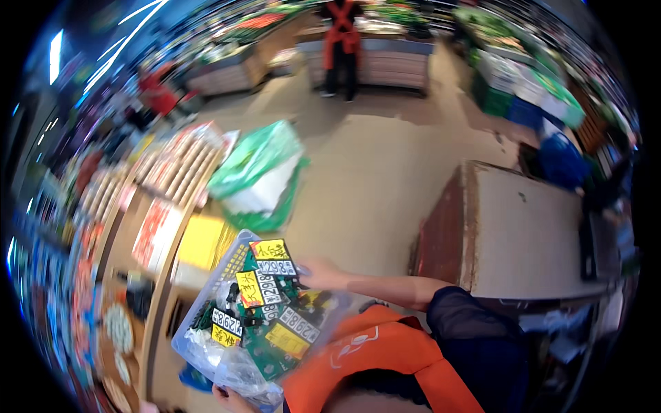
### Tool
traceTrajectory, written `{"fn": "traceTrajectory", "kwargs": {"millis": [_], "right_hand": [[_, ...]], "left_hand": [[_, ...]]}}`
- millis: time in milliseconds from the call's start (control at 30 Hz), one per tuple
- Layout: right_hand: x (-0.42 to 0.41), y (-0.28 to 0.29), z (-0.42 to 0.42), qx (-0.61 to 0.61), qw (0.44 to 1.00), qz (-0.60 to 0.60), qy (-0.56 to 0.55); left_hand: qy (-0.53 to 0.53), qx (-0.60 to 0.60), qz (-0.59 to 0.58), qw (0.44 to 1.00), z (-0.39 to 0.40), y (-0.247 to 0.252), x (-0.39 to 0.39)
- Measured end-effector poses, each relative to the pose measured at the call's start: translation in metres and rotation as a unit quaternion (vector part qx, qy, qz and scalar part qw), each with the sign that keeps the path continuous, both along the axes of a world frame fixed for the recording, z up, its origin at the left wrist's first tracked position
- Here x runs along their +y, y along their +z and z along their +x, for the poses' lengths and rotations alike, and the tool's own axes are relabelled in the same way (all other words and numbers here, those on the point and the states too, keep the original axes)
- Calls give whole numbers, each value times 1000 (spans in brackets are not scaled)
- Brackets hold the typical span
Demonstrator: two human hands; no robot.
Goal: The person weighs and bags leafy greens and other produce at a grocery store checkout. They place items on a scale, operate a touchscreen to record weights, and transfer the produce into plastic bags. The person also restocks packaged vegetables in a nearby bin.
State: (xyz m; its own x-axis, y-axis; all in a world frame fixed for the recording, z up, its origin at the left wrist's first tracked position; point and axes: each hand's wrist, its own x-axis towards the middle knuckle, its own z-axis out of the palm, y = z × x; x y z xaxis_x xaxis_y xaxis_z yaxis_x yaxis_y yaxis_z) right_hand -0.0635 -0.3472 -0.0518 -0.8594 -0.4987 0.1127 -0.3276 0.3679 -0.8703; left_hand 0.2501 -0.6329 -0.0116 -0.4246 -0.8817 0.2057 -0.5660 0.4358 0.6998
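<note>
A bluish plastic basket (pixel 201 299) is held tilted before me, close to my orange apron (pixel 361 346). My right hand (pixel 320 273) grips its far right rim, beside a yellow-and-white price sign (pixel 271 256). At the near left end, my left hand (pixel 230 398) holds the basket's edge, mostly hidden by it. Several more price signs with writing and digits lie inside, one at the middle (pixel 257 289) and one nearer the left (pixel 226 328). Dark green sign pieces (pixel 261 343) and a crumpled clear plastic bag (pixel 217 356) fill the rest.
Left stands a wooden display shelf (pixel 165 289) with egg trays (pixel 178 165) and yellow packs (pixel 204 240). A white box in green plastic (pixel 258 175) sits on the floor beyond. A worn counter (pixel 526 232) is at right. A person in a red apron (pixel 341 46) stands near produce stands.
</note>
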Motion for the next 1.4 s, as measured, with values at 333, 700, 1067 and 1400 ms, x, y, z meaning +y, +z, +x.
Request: {"fn": "traceTrajectory", "kwargs": {"millis": [333,700,1067,1400], "right_hand": [[252,40,-180,-18,929,1,-371],[472,49,-361,-41,826,-19,-562],[675,38,-462,-52,617,23,-785],[962,11,-508,-17,568,33,-822]], "left_hand": [[-408,182,233,864,-471,-69,73],[-502,114,385,766,-835,-56,338],[-697,3,390,602,-1119,-25,705],[-716,-43,446,536,-1202,-50,1034]]}}
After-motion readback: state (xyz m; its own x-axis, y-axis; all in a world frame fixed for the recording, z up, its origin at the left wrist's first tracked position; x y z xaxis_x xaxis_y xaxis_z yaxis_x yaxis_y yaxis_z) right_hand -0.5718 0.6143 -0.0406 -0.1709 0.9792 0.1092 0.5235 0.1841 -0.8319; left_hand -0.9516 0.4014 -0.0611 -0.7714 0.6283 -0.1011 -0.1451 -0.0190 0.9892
